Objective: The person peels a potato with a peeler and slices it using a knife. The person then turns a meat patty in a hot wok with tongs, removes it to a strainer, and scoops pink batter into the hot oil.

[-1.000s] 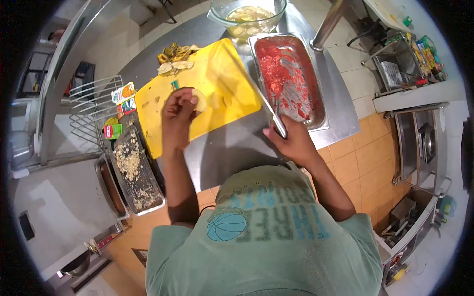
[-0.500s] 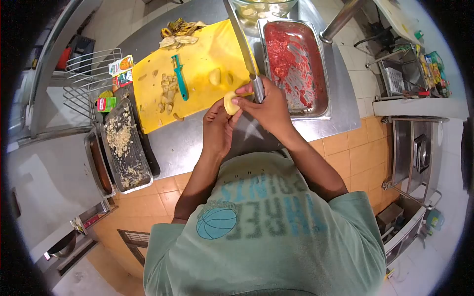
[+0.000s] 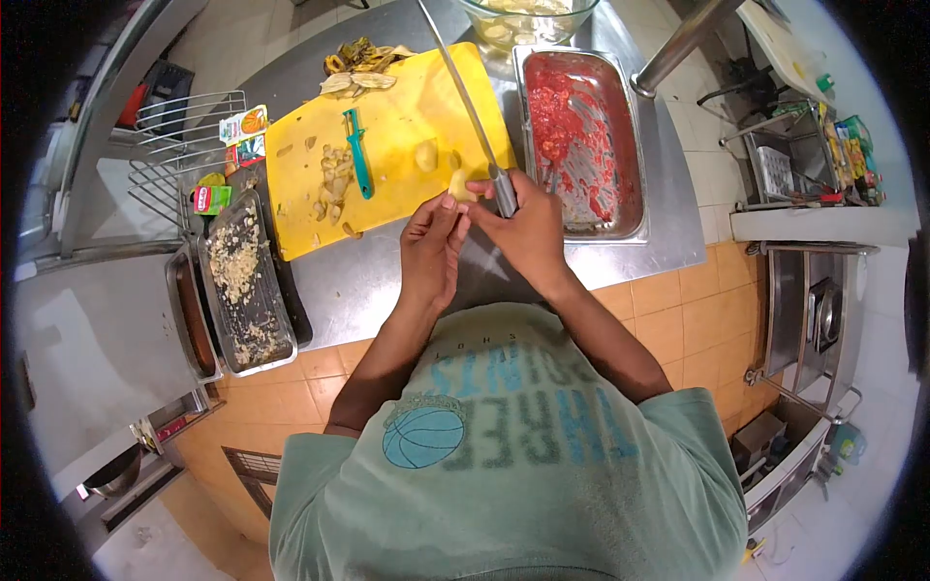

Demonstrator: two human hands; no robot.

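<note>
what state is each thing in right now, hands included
left hand: fingers closed on pale piece
right hand: gripping knife, fingers also at the piece
knife: blade bare, pointing away from the person
green peeler: lying unheld
yellow board: flat, littered with scraps
glass bowl: uncovered, slices inside
red-smeared tray: uncovered
crumb tray: uncovered, partly filled

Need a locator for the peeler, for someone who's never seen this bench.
On the steel table, find the big yellow cutting board. The peeler lies flat there, between the scattered peelings and a pale, rounded piece. Unlike both, it's teal green, long and slim.
</note>
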